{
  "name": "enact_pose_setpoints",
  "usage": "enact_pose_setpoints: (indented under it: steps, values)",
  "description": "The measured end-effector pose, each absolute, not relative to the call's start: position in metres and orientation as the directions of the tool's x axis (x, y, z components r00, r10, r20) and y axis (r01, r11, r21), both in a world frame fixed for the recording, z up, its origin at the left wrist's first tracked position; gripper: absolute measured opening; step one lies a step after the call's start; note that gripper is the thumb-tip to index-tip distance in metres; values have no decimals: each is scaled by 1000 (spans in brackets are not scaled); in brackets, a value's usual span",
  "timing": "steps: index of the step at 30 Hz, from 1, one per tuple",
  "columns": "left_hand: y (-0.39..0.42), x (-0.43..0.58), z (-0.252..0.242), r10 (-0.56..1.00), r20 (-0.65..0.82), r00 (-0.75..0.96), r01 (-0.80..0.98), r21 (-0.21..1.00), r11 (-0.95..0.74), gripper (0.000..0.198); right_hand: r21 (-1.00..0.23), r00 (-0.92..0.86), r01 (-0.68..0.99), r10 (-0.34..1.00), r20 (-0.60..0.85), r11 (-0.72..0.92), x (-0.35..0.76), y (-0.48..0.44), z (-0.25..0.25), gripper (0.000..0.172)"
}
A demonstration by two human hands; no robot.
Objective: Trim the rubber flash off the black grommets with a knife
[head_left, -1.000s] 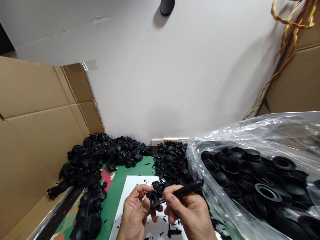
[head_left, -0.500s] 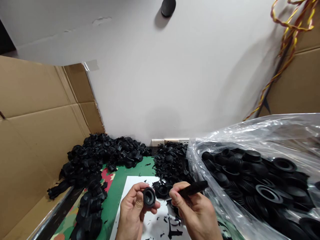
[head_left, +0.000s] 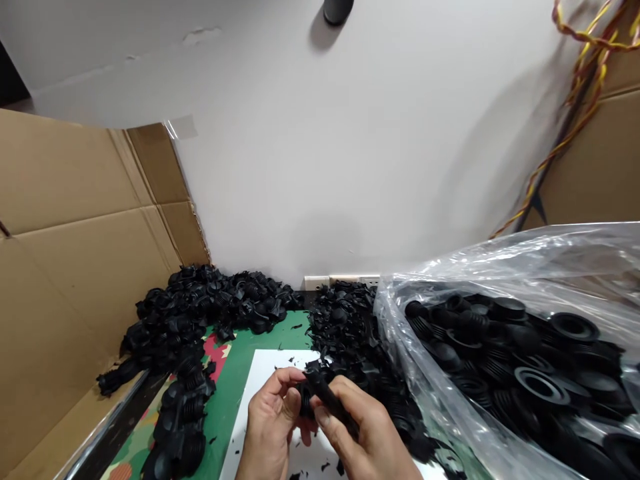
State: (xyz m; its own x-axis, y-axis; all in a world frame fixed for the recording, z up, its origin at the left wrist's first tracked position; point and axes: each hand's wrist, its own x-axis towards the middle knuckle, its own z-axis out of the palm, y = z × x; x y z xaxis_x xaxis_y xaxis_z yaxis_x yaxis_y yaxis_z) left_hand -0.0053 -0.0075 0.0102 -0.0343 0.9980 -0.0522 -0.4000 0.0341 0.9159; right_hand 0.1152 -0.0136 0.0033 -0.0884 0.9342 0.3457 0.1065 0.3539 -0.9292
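Observation:
Low in the middle, my left hand (head_left: pixel 267 423) is closed on a small black ribbed rubber boot (head_left: pixel 305 404), partly covered by the fingers. My right hand (head_left: pixel 367 430) grips a black-handled tool (head_left: pixel 333 403) slantwise, right up against the boot. The tool's working tip is hidden, so I cannot tell its kind. Both hands are above a white sheet (head_left: pixel 270 360) scattered with black scraps. Just behind and right of them is a heap of black rubber trimmings (head_left: pixel 345 327).
Ribbed rubber pieces (head_left: pixel 215 300) are piled along the back left and down the left side of the green mat (head_left: pixel 280 333). A clear plastic bag (head_left: pixel 395 313) of black boots stands at right. Cardboard (head_left: pixel 100 200) walls the left; a power strip (head_left: pixel 317 283) lies behind.
My right hand has moved left, bringing the tool against the boot and turning its handle. My left hand has turned the boot so its round opening no longer faces me.

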Motion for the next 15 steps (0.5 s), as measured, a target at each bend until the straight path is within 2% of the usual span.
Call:
enact_pose_setpoints:
  steps: [6, 15]
  values:
    - [-5, -6, 8, 1000, -7, -21, -334, 942, -1, 40, -919, -129, 189, 937, 326, 346, 117, -12, -1, 33]
    - [0, -12, -5, 997, 80, -24, -172, 982, -83, 34, -901, -193, 237, 926, 324, 364, 123, -11, 6, 22]
